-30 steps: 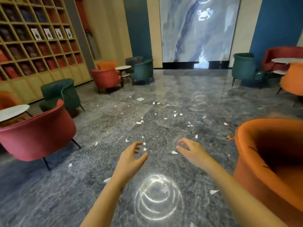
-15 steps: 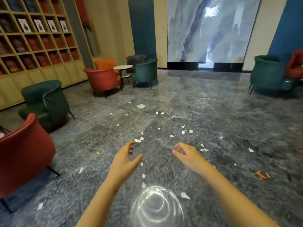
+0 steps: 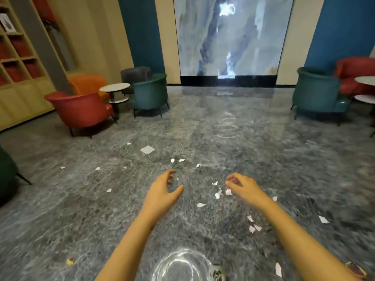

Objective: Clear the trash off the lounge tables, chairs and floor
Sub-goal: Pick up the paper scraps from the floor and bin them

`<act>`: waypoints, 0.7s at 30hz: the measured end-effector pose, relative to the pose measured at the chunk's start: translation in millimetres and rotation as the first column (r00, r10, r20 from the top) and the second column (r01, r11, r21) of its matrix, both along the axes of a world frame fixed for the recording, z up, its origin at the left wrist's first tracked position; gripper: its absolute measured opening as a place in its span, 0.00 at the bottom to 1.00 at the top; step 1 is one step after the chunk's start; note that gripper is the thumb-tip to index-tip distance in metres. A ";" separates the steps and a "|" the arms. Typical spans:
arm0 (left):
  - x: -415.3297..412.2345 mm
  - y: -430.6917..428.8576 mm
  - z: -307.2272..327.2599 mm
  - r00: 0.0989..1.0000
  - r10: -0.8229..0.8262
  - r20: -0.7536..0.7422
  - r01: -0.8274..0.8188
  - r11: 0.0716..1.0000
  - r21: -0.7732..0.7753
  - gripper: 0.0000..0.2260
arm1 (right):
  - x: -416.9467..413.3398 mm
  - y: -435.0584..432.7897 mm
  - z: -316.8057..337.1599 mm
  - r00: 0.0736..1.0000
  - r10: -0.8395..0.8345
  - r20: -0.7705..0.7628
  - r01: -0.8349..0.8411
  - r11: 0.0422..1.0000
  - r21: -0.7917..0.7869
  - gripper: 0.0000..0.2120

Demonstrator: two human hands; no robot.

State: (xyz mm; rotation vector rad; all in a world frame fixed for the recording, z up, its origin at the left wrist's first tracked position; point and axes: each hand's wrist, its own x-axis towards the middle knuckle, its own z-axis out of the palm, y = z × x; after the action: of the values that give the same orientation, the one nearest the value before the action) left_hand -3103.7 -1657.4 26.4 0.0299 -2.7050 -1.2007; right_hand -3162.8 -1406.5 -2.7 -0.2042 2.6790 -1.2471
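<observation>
Several white paper scraps lie scattered on the grey marble floor [image 3: 263,159]; the largest paper piece [image 3: 147,149] is ahead of me, and smaller scraps [image 3: 218,194] lie between my hands. A yellow scrap [image 3: 70,261] is at the lower left, and a red-yellow wrapper [image 3: 354,268] at the lower right. My left hand [image 3: 163,190] and my right hand [image 3: 244,186] are both stretched out above the floor, fingers loosely curled, holding nothing.
A red armchair [image 3: 81,110], an orange one [image 3: 89,84], a teal one [image 3: 151,94] and a small round table [image 3: 114,87] stand at the back left. A teal armchair [image 3: 318,92], a red chair [image 3: 355,72] and a table [image 3: 366,81] stand right. A dark green chair [image 3: 6,175] is at left.
I have walked forward and turned right: the near red and orange chairs have left the view, and the paper scraps are closer. Both hands keep the same outstretched pose.
</observation>
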 end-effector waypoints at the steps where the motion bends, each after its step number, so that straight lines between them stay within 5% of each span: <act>1: -42.4 -1.8 -4.9 1.000 -0.013 -0.002 0.012 1.000 -0.008 0.23 | -43.6 -2.2 -3.4 1.000 0.002 -0.008 -0.002 1.000 0.009 0.12; 21: -786.6 -116.1 -20.2 0.997 0.050 0.057 -0.047 0.997 -0.059 0.22 | -785.2 -135.6 7.2 0.976 0.206 -0.064 -0.197 0.973 0.121 0.15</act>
State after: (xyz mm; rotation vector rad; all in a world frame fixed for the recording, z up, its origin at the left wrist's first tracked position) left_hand -3890.3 -1773.5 6.2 0.1243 -2.7707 -1.1244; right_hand -3948.1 -1542.1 4.6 -0.5033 2.7008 -1.0426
